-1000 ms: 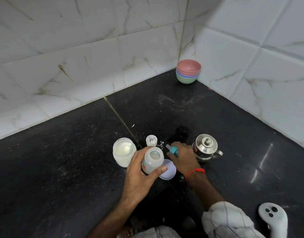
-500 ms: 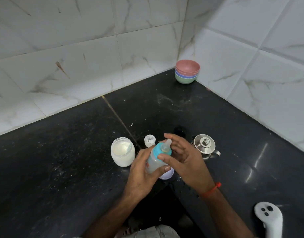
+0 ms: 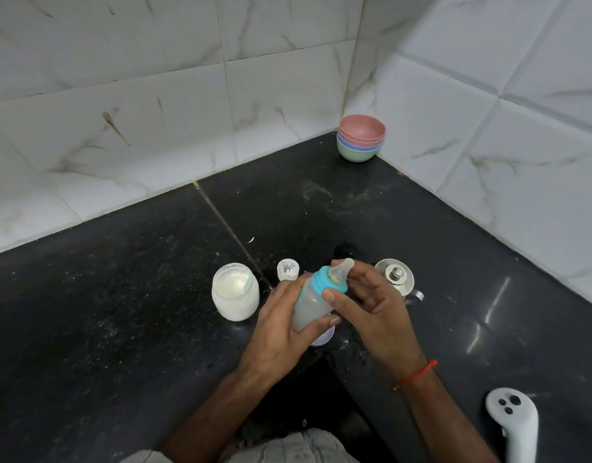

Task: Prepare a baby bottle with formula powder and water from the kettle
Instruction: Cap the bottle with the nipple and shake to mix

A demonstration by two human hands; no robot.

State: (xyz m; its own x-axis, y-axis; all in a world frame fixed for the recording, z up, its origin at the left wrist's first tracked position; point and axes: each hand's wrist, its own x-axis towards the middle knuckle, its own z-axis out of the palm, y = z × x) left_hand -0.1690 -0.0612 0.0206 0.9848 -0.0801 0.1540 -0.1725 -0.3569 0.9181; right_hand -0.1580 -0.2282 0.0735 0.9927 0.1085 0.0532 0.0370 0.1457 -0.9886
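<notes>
Teal plastic rings the neck of the baby bottle point(image 3: 313, 300), which is lifted off the black stone worktop point(image 3: 121, 295) and tilted with its clear silicone teat point(image 3: 341, 270) pointing up and away toward the corner. The left hand point(image 3: 281, 332) is wrapped around the cloudy lower body of the bottle, thumb across its front, while the right hand point(image 3: 371, 309) pinches the teal collar, thumb on the near side and fingers curled round the far side by the teat. Just below the bottle, partly hidden by the left hand, a pale lilac lid point(image 3: 321, 337) lies on the worktop. To the left stands an open glass jar of formula powder point(image 3: 235, 291), and just beside it, toward the bottle, a small clear cap point(image 3: 288, 269). Behind the right hand sits the small steel kettle point(image 3: 395, 279) with its lid on. A stack of coloured bowls point(image 3: 361, 138) rests in the tiled corner, well apart from the rest. A white controller point(image 3: 515, 421) lies at the near right edge. A red thread band point(image 3: 418, 374) circles the right wrist.
</notes>
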